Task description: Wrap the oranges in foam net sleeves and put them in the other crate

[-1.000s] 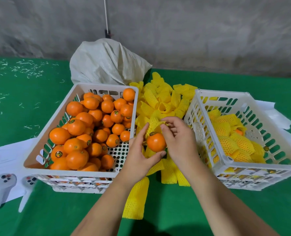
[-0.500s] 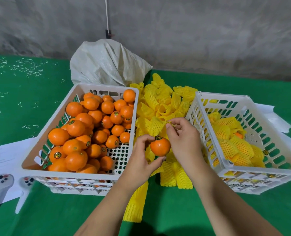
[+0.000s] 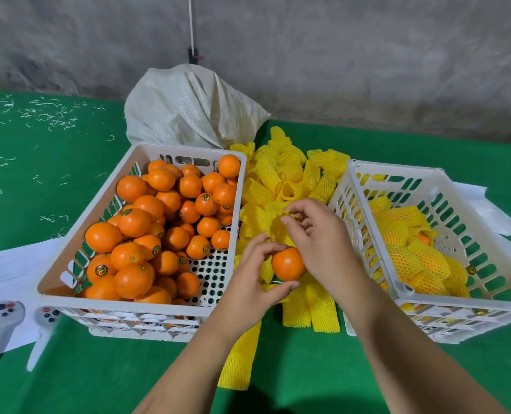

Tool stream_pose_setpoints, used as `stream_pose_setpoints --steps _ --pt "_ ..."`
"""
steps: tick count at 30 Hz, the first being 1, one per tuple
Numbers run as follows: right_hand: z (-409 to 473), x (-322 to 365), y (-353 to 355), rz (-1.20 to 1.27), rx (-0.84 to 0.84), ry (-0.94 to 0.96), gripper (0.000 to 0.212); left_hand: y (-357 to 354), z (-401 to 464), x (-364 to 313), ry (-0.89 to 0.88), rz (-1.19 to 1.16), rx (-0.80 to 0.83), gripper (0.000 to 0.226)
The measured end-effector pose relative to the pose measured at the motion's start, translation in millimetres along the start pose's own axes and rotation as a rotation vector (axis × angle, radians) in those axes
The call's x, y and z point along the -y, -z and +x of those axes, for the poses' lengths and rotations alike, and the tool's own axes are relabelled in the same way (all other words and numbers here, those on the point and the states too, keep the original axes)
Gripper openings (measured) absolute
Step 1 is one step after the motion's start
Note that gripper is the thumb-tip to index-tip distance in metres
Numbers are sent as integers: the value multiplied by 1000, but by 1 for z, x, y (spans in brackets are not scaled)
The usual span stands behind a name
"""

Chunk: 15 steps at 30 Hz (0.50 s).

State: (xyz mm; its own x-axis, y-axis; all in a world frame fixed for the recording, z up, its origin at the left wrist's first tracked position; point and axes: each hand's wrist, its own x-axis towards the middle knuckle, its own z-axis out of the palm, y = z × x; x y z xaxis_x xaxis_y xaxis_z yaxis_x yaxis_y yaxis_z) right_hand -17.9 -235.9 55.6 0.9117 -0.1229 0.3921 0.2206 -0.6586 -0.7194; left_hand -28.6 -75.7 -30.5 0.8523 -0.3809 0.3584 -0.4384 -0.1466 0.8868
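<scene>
One smooth round orange (image 3: pixel 288 263) — netted foam sleeve (image 3: pixel 273 224)

Single head-worn view, looking forward and down, seemingly close over green table (image 3: pixel 69 383)

Bare forearms (image 3: pixel 397 339), no sleeves

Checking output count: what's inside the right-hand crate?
The right crate holds oranges already wrapped in yellow foam net sleeves; one bare patch of orange peel shows between them. Anything underneath that top layer is covered, so no count is possible.
</scene>
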Motion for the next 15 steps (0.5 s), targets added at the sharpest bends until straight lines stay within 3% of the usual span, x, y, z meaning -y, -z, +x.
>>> stream_pose_setpoints --steps 5,10,15 --pt "-17 -3 12 -218 148 203 17 -3 5 -2 90 -157 -245 55" --pt "-44 -5 6 -203 211 293 18 4 13 2 191 -435 -450 66" --pt "-45 -2 -18 -57 110 175 31 9 14 8 277 -527 -209 56"
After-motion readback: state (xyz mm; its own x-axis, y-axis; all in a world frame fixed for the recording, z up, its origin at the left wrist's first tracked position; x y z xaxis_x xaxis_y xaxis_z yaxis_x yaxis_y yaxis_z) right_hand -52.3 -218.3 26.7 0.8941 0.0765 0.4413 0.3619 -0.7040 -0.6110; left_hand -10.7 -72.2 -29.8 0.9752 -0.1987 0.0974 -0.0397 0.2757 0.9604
